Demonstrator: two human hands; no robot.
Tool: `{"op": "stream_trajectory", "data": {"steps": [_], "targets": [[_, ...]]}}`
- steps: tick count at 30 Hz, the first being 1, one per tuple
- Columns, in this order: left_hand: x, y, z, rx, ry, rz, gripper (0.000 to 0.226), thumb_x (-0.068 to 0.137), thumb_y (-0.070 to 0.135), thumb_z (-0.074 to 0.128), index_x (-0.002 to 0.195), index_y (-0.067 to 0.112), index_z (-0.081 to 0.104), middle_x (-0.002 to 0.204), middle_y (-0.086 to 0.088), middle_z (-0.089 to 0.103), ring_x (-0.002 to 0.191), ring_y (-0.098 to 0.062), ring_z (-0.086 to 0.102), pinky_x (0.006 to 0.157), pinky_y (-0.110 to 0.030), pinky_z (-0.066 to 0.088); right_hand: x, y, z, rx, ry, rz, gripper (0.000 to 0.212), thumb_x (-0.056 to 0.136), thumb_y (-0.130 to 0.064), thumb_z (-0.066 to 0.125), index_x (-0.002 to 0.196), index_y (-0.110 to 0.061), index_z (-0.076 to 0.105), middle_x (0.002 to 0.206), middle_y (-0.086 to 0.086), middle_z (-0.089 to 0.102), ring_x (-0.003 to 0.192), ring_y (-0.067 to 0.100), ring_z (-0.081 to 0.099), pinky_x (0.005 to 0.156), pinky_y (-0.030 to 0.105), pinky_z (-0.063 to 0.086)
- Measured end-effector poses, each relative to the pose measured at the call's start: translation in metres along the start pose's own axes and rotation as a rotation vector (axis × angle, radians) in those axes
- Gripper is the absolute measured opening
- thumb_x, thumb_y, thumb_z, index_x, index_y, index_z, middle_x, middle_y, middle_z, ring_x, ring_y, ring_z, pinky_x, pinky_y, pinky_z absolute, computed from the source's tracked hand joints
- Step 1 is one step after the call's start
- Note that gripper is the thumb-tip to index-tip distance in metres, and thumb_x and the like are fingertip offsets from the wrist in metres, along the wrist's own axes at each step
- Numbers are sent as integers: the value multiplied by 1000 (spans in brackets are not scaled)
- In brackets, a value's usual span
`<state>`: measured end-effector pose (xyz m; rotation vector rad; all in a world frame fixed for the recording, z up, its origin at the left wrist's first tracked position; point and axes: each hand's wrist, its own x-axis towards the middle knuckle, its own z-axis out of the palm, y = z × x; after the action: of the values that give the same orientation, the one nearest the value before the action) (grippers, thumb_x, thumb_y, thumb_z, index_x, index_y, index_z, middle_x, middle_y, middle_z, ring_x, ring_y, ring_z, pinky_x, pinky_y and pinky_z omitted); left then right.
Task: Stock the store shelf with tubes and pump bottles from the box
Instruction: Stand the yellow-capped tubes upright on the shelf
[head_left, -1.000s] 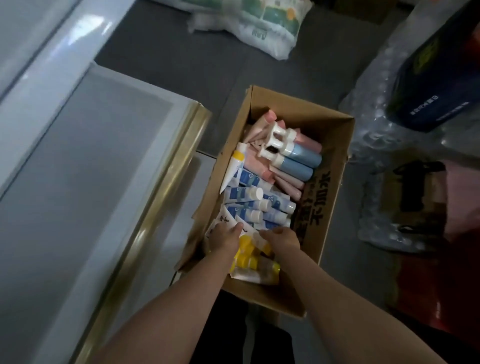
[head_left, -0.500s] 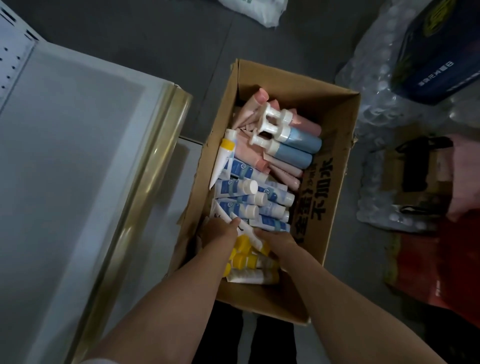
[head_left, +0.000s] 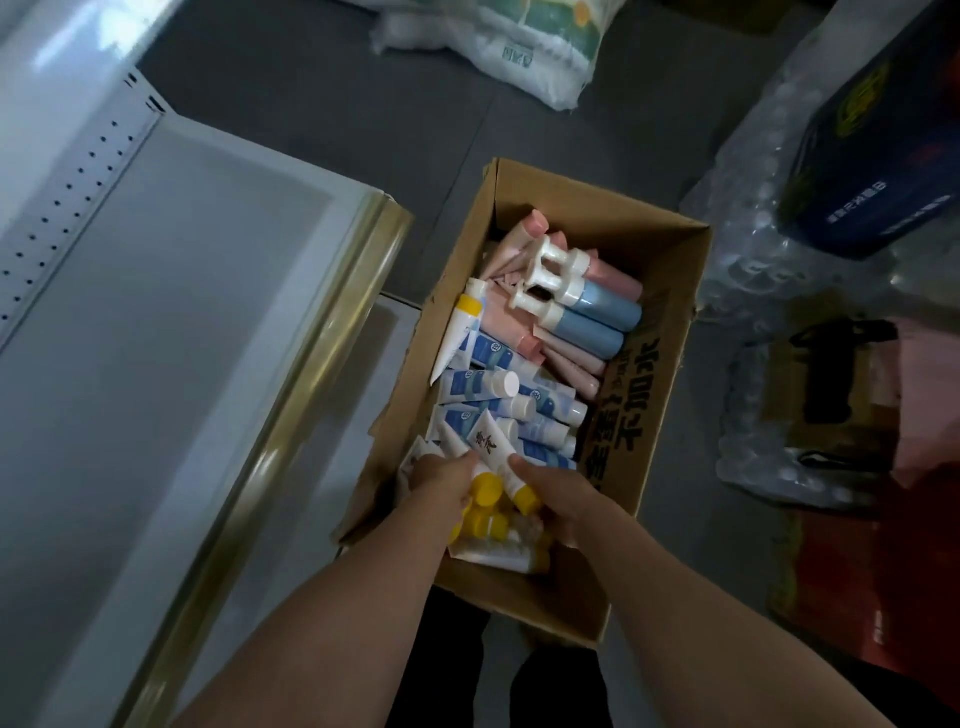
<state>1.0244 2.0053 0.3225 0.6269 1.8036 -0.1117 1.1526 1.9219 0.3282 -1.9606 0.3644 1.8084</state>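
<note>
An open cardboard box (head_left: 660, 332) on the floor holds several tubes and pump bottles. Blue pump bottles (head_left: 597, 312) and pink tubes (head_left: 511, 332) lie at its far end, blue-and-white tubes (head_left: 478, 384) in the middle, white tubes with yellow caps (head_left: 485, 519) at the near end. My left hand (head_left: 441, 483) grips a yellow-capped white tube (head_left: 457, 447) at the near left of the box. My right hand (head_left: 561, 493) holds another yellow-capped white tube (head_left: 493, 447) with red characters, raised a little above the pile. The white store shelf (head_left: 156, 338) lies bare to the left.
The shelf has a gold front rail (head_left: 291, 410) and a lower shelf edge beside the box. A white sack (head_left: 519, 47) lies on the grey floor beyond. Shrink-wrapped bottles (head_left: 753, 260), a dark blue carton (head_left: 872, 156) and bags crowd the right side.
Both hands have closed round yellow-capped tubes and lifted them slightly out of the pile; the tube with red characters now stands clear. The camera shifted a little.
</note>
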Motion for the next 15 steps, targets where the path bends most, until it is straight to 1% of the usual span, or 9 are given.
{"op": "stream_trajectory", "data": {"steps": [1,3,4,6,7,9,12,14,15], "targets": [[-5,-1,-3,-88,-50,-15,61,81,37,76,131,10,53,111,-14,66,90,-27,67,77,-41,61,-2,1,0,15,-16,-28,95,45,-65,89,123,-17,64,114,12,70,97,31,68,60,35,54],[-18,-5,-8,-211,-121,-22,51,88,31,69,132,12,53,113,-16,66,91,-27,67,72,-38,61,-23,-1,1,45,-35,-103,72,62,-60,85,117,-16,69,106,11,73,88,28,68,57,32,51],[-26,-7,-10,-268,-146,-7,46,91,30,65,131,12,54,113,-16,66,94,-28,67,70,-37,62,-34,-3,1,53,-47,-129,59,71,-56,83,113,-16,70,104,10,73,86,27,68,57,32,51],[-45,-11,-14,-367,-195,39,35,93,30,58,125,16,60,111,-15,68,99,-29,66,70,-37,61,-53,-6,-1,66,-87,-178,43,80,-49,79,109,-17,71,105,10,75,96,28,69,66,33,55],[-54,-13,-16,-404,-212,68,29,95,30,56,120,18,64,111,-14,69,101,-29,66,74,-39,61,-62,-8,-3,73,-101,-203,41,81,-47,78,110,-18,71,107,9,75,102,28,68,71,34,56],[-77,-16,-21,-494,-247,128,23,96,36,57,111,22,68,109,-12,71,101,-28,67,83,-44,59,-81,-10,-6,90,-155,-256,41,82,-46,77,113,-21,70,108,7,75,107,27,68,80,36,58],[-113,-25,-31,-627,-316,276,27,93,38,64,113,21,69,105,-10,74,100,-28,71,91,-49,56,-110,-9,-6,98,-271,-384,42,85,-42,75,122,-22,67,113,5,75,109,28,69,97,44,54],[-136,-31,-42,-690,-335,368,32,91,32,68,119,17,67,107,-11,74,100,-29,71,93,-50,54,-131,-8,-5,41,-351,-464,47,86,-44,73,127,-21,66,117,7,73,109,27,68,93,44,56],[-148,-34,-49,-708,-338,414,34,91,28,68,122,16,66,107,-11,74,100,-29,71,91,-50,56,-143,-6,-4,6,-388,-503,49,86,-45,73,128,-20,66,119,8,72,110,27,68,92,43,56]]}}
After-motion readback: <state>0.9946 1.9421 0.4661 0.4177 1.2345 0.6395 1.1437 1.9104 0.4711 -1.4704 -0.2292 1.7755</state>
